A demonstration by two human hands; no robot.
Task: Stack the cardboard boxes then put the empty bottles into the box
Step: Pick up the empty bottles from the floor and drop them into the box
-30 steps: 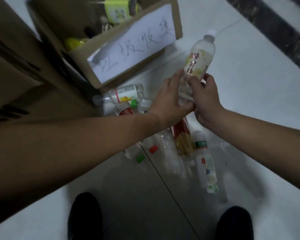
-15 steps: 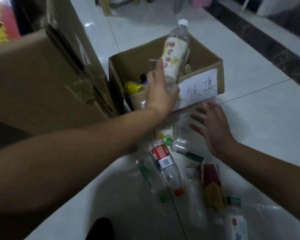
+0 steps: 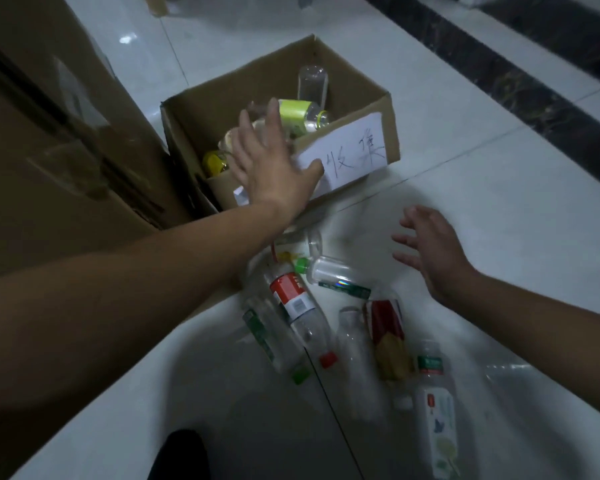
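An open cardboard box (image 3: 357,81) with a white handwritten paper label (image 3: 352,154) sits on the tiled floor. Inside lie a yellow-green-labelled bottle (image 3: 300,114), a clear bottle (image 3: 312,84) and a yellow-capped one (image 3: 213,162). My left hand (image 3: 272,161) hovers over the box's front edge, fingers spread, empty. My right hand (image 3: 430,251) is open above the floor to the right. Several empty bottles lie on the floor in front: a red-labelled one (image 3: 297,306), a green-labelled one (image 3: 267,337), a red-and-yellow one (image 3: 387,337) and a white one (image 3: 435,407).
Tall stacked cardboard boxes (image 3: 49,150) stand at the left, touching the open box. A dark stone strip (image 3: 520,77) crosses the floor at the right. My dark shoe (image 3: 181,455) shows at the bottom edge.
My left hand carried the pale-labelled bottle over the box and let it go; the hand is now empty. My right hand stayed open over the floor.
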